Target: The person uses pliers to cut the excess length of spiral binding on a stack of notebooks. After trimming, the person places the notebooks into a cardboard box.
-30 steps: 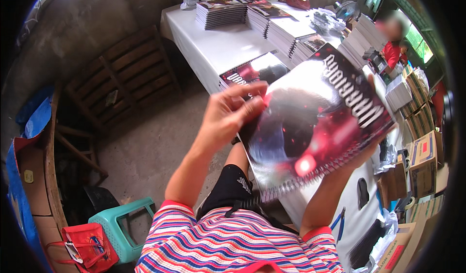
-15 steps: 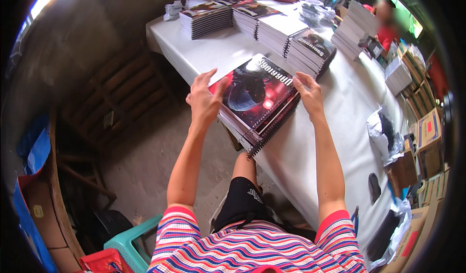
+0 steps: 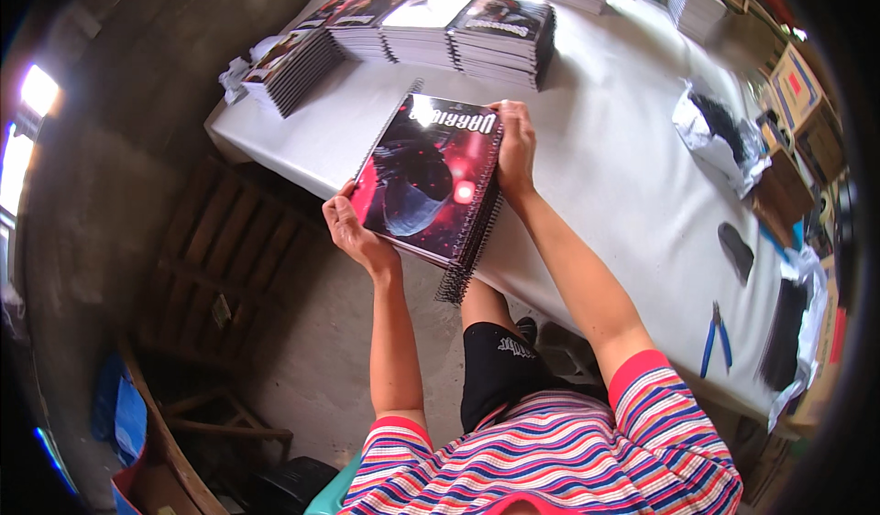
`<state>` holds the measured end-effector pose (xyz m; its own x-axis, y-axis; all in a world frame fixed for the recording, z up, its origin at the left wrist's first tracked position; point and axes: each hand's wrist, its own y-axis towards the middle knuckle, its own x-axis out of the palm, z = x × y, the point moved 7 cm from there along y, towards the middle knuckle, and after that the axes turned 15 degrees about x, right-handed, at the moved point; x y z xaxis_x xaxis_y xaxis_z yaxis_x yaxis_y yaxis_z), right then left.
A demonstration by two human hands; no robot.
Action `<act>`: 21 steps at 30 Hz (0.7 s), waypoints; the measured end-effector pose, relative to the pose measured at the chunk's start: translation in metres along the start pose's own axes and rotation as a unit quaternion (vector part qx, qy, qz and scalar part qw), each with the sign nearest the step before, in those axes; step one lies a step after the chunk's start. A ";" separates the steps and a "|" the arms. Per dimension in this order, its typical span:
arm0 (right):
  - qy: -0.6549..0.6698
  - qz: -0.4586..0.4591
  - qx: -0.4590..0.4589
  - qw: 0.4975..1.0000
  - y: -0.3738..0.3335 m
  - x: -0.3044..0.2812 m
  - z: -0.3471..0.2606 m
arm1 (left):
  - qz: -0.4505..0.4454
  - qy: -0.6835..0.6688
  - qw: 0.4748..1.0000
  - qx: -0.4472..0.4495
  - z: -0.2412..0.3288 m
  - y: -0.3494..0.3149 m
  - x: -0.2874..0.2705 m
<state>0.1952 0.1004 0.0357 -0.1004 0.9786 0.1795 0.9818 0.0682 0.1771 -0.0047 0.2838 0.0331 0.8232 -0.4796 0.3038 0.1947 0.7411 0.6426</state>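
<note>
A stack of spiral-bound notebooks (image 3: 408,171) with glossy dark covers, red glow and pale lettering is between my hands at the table's near left edge. My left hand (image 3: 362,236) grips the stack's lower left corner, thumb near the top cover. My right hand (image 3: 516,148) closes on its upper right corner, fingers partly hidden behind the edge. Black coil bindings run down the right side, and loose coil ends stick out at the bottom. Whether the stack rests on the table or is lifted from it, I cannot tell.
More notebook piles (image 3: 500,38) line the far side of the white-covered table (image 3: 605,213). Blue-handled pliers (image 3: 717,339), a dark oblong item (image 3: 735,252) and plastic bags of black coils (image 3: 720,130) lie to the right. Cardboard boxes (image 3: 802,89) stand beyond; wooden slats (image 3: 225,240) are at left.
My hands, loosely beside the stack before, are now closed on its corners. The stack has turned a little and sits further left in view. The view has shifted too.
</note>
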 end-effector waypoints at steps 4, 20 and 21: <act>0.005 -0.038 0.054 0.998 0.012 -0.009 0.017 | 0.041 -0.058 0.997 0.008 0.005 0.002 -0.005; -0.276 0.008 0.167 0.946 -0.023 -0.056 0.042 | 0.018 -0.323 0.917 -0.233 -0.028 -0.070 0.017; -0.290 -0.023 0.176 0.940 -0.030 -0.059 0.033 | 0.008 -0.317 0.920 -0.228 -0.024 -0.071 0.017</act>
<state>0.1775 0.0471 -0.0123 -0.1404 0.9071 -0.3969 0.9812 0.0740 -0.1780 0.0082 0.2345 -0.0246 0.3787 -0.5379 0.7532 0.5086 0.8008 0.3163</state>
